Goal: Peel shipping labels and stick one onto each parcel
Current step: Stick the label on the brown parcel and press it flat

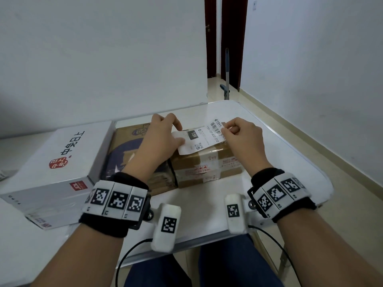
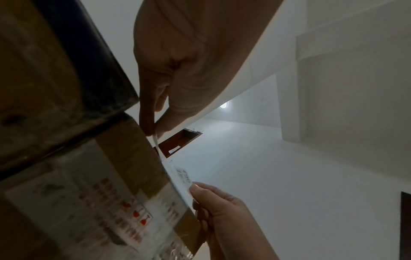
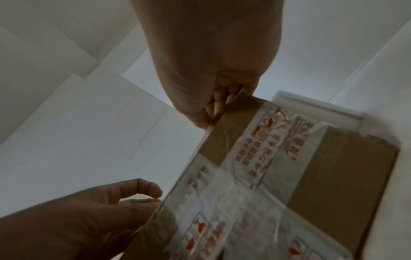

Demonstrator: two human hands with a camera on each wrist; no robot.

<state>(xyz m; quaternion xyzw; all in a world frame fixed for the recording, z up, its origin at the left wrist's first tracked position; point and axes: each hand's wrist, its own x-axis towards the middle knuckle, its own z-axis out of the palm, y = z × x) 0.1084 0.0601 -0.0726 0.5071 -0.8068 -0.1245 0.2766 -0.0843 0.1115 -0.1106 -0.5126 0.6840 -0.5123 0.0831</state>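
Observation:
A white shipping label (image 1: 199,139) with barcode and QR code hangs stretched just over the top of a brown cardboard parcel (image 1: 207,169) wrapped in printed tape. My left hand (image 1: 181,136) pinches the label's left end between thumb and fingers. My right hand (image 1: 225,129) pinches its right, barcode end. In the left wrist view the label (image 2: 177,172) shows edge-on between the left hand (image 2: 152,129) and the right hand (image 2: 195,191), close over the parcel (image 2: 124,158). The right wrist view shows the right hand (image 3: 210,121) at the taped parcel's (image 3: 300,167) edge.
A second brown parcel (image 1: 124,148) with a purple print lies against the taped one's left side. A large white box (image 1: 53,162) with a red logo sits further left. The white table (image 1: 269,141) ends close on the right above the floor. A blue-handled tool (image 1: 227,75) stands behind.

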